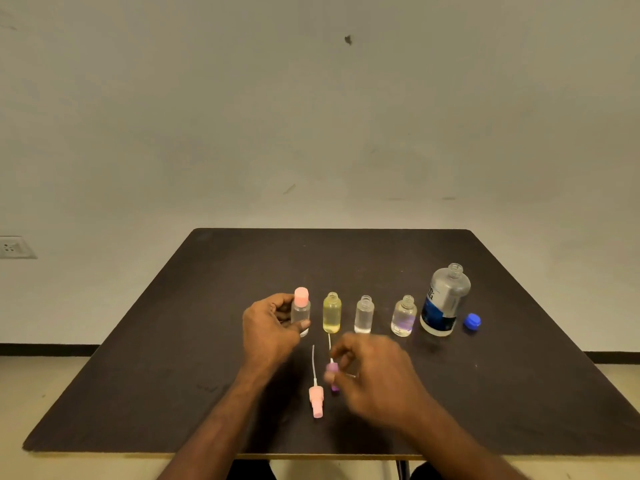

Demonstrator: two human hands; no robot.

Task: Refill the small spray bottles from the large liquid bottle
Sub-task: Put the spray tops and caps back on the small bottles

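Pink spray head (317,401) lying nearest, light, dip tube thin and bendy; best lifted by collar. Right hand (375,379) blurred, pinching purple spray head (331,374). Left hand (272,327) gripping pink-capped bottle (300,311), light, smooth, tippy. Large bottle (445,301) standing uncapped far right on dark matte worktop (173,341); pale wall behind.

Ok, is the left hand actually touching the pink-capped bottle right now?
Touching. The head view shows the left hand wrapped around the pink-capped bottle, with the thumb lying across its lower front and the fingers behind it.
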